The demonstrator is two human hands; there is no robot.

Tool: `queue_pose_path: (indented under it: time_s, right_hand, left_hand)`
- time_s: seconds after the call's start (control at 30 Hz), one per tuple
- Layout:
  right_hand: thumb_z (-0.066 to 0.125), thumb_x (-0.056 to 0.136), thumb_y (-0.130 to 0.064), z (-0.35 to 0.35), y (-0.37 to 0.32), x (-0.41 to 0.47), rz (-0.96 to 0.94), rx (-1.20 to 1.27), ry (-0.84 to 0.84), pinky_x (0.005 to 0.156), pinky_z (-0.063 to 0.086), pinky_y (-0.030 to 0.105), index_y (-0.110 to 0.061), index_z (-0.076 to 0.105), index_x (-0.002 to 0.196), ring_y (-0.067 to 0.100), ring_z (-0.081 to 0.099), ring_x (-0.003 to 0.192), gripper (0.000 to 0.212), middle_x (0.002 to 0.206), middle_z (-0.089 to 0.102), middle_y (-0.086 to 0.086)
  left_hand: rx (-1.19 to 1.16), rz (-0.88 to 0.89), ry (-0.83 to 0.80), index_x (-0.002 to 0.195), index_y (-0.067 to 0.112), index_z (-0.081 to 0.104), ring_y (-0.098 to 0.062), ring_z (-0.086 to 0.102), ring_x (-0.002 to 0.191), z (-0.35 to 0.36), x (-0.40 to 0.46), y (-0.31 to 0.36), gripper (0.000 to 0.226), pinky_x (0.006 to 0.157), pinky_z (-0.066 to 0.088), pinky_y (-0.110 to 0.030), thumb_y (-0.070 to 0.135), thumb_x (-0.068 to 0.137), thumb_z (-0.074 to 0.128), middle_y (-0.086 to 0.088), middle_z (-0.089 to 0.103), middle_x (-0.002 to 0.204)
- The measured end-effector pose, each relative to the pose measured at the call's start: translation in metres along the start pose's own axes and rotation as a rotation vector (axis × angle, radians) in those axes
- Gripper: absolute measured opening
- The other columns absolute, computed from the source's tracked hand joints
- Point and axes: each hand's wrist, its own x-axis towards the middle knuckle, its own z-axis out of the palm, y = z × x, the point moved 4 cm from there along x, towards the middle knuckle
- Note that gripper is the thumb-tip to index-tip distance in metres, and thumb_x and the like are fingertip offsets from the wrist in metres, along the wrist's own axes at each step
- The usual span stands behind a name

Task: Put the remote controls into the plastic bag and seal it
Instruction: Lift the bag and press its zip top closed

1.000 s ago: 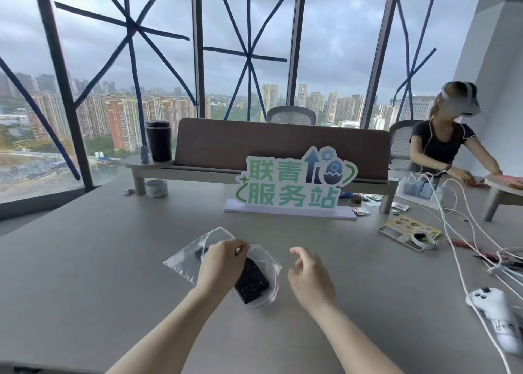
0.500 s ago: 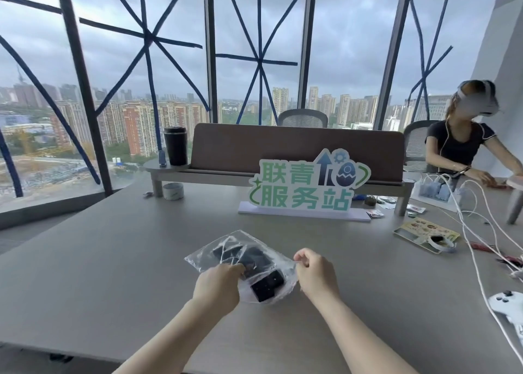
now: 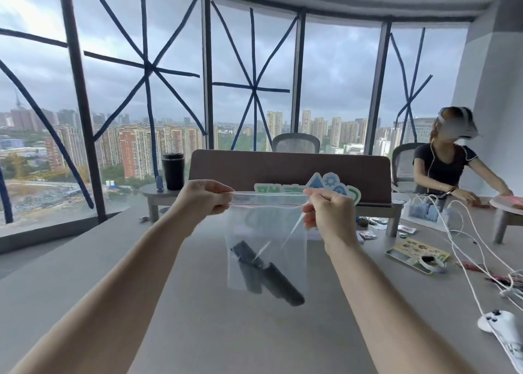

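Observation:
A clear plastic zip bag (image 3: 267,226) with a red seal line hangs in the air above the grey table (image 3: 85,274). My left hand (image 3: 202,199) pinches its top left corner and my right hand (image 3: 328,215) pinches its top right corner, stretching the top edge flat between them. Black remote controls (image 3: 266,273) lie slanted at the bottom of the bag, overlapping each other. Whether the zip strip is pressed closed along its length I cannot tell.
Behind the bag stands a green-lettered sign (image 3: 336,188) in front of a brown divider (image 3: 283,167). A black tumbler (image 3: 173,171) sits back left. White cables (image 3: 464,249), a card with a tape roll (image 3: 418,253) and a white controller (image 3: 499,321) lie right. A person (image 3: 447,164) sits far right.
The bag has gone from lying on the table to hanging upright in the air. Both hands rose and moved to its top corners, and the remotes slid to the bottom.

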Motion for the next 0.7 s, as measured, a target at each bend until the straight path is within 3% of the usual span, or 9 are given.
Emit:
queue_pose_path:
  time_s: [0.13,0.2,0.33,0.5,0.57,0.63,0.7]
  right_hand:
    - [0.055,0.089,-0.002,-0.009,-0.002,-0.001,0.043,-0.016,-0.028,0.039,0.052,0.024,-0.004,0.073,0.084,0.017,0.057,0.039,0.019,0.059,0.064,0.01]
    - [0.057,0.088,-0.002,-0.013,0.0,-0.002,0.051,-0.041,-0.037,0.043,0.054,0.027,-0.002,0.073,0.082,0.019,0.058,0.041,0.017,0.058,0.064,0.009]
    - [0.058,0.084,-0.001,-0.023,-0.005,-0.004,0.035,-0.121,-0.056,0.043,0.055,0.03,0.004,0.073,0.08,0.018,0.058,0.038,0.017,0.056,0.063,0.009]
    - [0.058,0.082,-0.002,-0.04,-0.017,-0.006,0.001,-0.227,-0.055,0.038,0.051,0.026,0.002,0.074,0.076,0.015,0.055,0.035,0.017,0.053,0.061,0.009]
    - [0.057,0.08,-0.009,-0.049,-0.023,-0.004,-0.091,-0.462,0.009,0.045,0.048,0.027,-0.004,0.073,0.068,0.019,0.059,0.046,0.02,0.056,0.064,0.005]
    - [0.057,0.082,-0.021,-0.051,-0.036,-0.009,-0.271,-0.777,0.076,0.056,0.046,0.028,-0.017,0.073,0.071,0.021,0.063,0.069,0.02,0.071,0.068,-0.002]
    - [0.061,0.084,-0.035,-0.037,-0.048,-0.021,-0.453,-0.843,-0.047,0.068,0.045,0.031,-0.028,0.073,0.087,0.015,0.059,0.086,0.014,0.09,0.063,-0.007]
  left_hand:
    - [0.057,-0.009,-0.106,0.093,0.012,0.076,-0.017,0.069,0.085,0.007,-0.012,-0.015,0.023,0.076,0.052,-0.018,0.007,0.071,0.079,-0.008,0.076,0.09]
    - [0.136,0.037,-0.084,0.096,0.013,0.074,-0.012,0.066,0.077,0.013,-0.023,-0.024,0.028,0.071,0.051,-0.011,0.003,0.07,0.078,0.001,0.074,0.083]
    - [0.256,0.11,0.083,0.08,0.021,0.076,-0.01,0.056,0.053,0.015,-0.034,-0.036,0.008,0.051,0.049,-0.02,0.015,0.076,0.074,0.002,0.069,0.064]
    - [0.067,0.036,0.1,0.077,0.015,0.074,-0.012,0.059,0.06,0.02,-0.04,-0.037,0.002,0.048,0.047,-0.022,0.016,0.078,0.072,-0.002,0.071,0.071]
    - [0.015,0.024,0.084,0.08,0.012,0.073,-0.009,0.06,0.057,0.029,-0.042,-0.032,0.004,0.047,0.048,-0.019,0.014,0.08,0.071,-0.002,0.07,0.072]
    - [-0.01,0.034,0.062,0.08,0.011,0.073,-0.006,0.059,0.054,0.04,-0.042,-0.023,0.003,0.044,0.048,-0.017,0.013,0.08,0.07,-0.001,0.07,0.072]
    - [-0.004,0.063,0.024,0.075,0.014,0.072,-0.005,0.058,0.05,0.053,-0.043,-0.013,0.006,0.043,0.048,-0.018,0.011,0.08,0.07,0.0,0.069,0.069]
